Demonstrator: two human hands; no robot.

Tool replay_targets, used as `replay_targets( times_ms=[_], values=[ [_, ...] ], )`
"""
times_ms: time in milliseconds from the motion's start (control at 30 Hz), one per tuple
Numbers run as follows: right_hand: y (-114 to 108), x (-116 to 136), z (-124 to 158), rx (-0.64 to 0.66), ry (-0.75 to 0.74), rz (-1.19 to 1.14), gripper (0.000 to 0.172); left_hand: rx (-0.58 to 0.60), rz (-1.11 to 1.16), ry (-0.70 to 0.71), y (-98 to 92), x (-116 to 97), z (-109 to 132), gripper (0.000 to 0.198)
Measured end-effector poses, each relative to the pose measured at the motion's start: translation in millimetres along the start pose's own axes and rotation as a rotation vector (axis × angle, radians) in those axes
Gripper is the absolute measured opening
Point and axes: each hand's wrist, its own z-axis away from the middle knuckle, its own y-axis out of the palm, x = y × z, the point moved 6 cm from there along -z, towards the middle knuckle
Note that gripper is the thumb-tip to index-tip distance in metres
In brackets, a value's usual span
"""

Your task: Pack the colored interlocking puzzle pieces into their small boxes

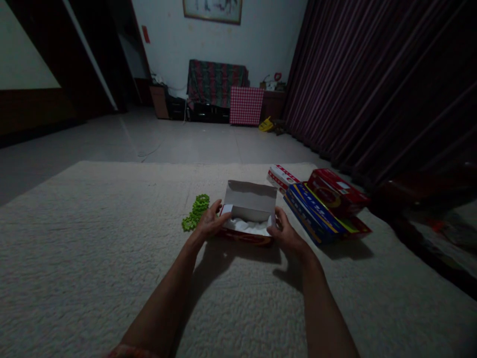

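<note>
A red cardboard box (pixel 244 237) rests on the quilted cover with its grey-lined lid (pixel 251 194) raised and tilted back. Inside lies white, crumpled material (pixel 249 227), too dim to name. My left hand (pixel 209 222) grips the box's left side, thumb at the rim and fingers along the outside. At the opposite end, my right hand (pixel 286 230) has its thumb by the front corner and its fingers round the right wall. Just beyond my left hand, a bright green piece with notched, gear-like edges (pixel 196 213) lies on the cover.
To the right, blue boxes (pixel 313 211) are stacked with a dark red box (pixel 337 191) on top. A white-and-red box (pixel 282 177) lies behind them. The pale quilted cover (pixel 112 238) ends at a tiled floor (pixel 208 141). Purple curtains (pixel 346 74) hang along the right.
</note>
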Motion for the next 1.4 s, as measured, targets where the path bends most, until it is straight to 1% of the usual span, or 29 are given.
replay_targets(
  times_ms=[67,133,200,233,367,433,467,567,600,667,833,900,967,1033,1133,1200,1267,1400],
  values=[
    [10,0,4,0.114,-0.071,-0.087,0.119,0.034,0.011,0.022,7.1,0,2,0.071],
    [15,1,8,0.176,-0.115,-0.127,0.13,0.05,-0.028,0.088,11.4,-6,4,0.058],
    [16,0,10,0.179,-0.111,-0.134,0.138,0.049,-0.055,0.142,13.0,-11,6,0.048],
    [15,-1,11,0.167,-0.101,-0.135,0.14,0.042,-0.046,0.154,13.1,-12,6,0.047],
    [9,-3,14,0.123,-0.093,-0.166,0.14,0.005,0.025,0.152,14.8,-8,2,0.057],
    [8,-2,14,0.103,-0.085,-0.223,0.13,-0.007,0.024,0.136,17.1,-3,0,0.06],
    [7,-2,13,0.068,-0.067,-0.263,0.12,-0.011,0.024,0.127,18.2,-1,-1,0.061],
    [3,-2,5,-0.111,-0.008,-0.332,0.083,0.009,0.059,0.125,21.4,3,-4,0.072],
    [2,-1,2,-0.165,-0.003,-0.33,0.077,0.025,0.075,0.134,22.3,4,-5,0.076],
    [3,1,-6,-0.224,-0.027,-0.313,0.07,0.056,0.096,0.149,22.8,4,-8,0.083],
    [8,1,-16,-0.253,-0.113,-0.314,0.064,0.097,0.162,0.215,22.3,1,-7,0.086],
    [7,0,-14,-0.263,-0.134,-0.322,0.056,0.085,0.245,0.199,22.1,1,-5,0.087],
    [5,0,-10,-0.276,-0.16,-0.305,0.043,0.055,0.328,0.152,21.2,1,-3,0.086],
    [4,3,-7,-0.272,-0.197,-0.249,0.031,0.032,0.397,0.096,20.0,2,-2,0.08],
    [3,7,-3,-0.234,-0.238,-0.179,0.015,0.025,0.491,0.001,17.7,7,-3,0.058],
    [3,7,-2,-0.194,-0.239,-0.181,0.014,0.02,0.535,-0.005,14.9,10,-5,0.043],
    [2,7,0,-0.149,-0.233,-0.182,0.018,0.015,0.543,0.043,12.4,11,-7,0.035],
    [-3,9,8,-0.062,-0.242,-0.142,0.031,0.021,0.491,0.104,12.7,12,-8,0.036]
  ],
)
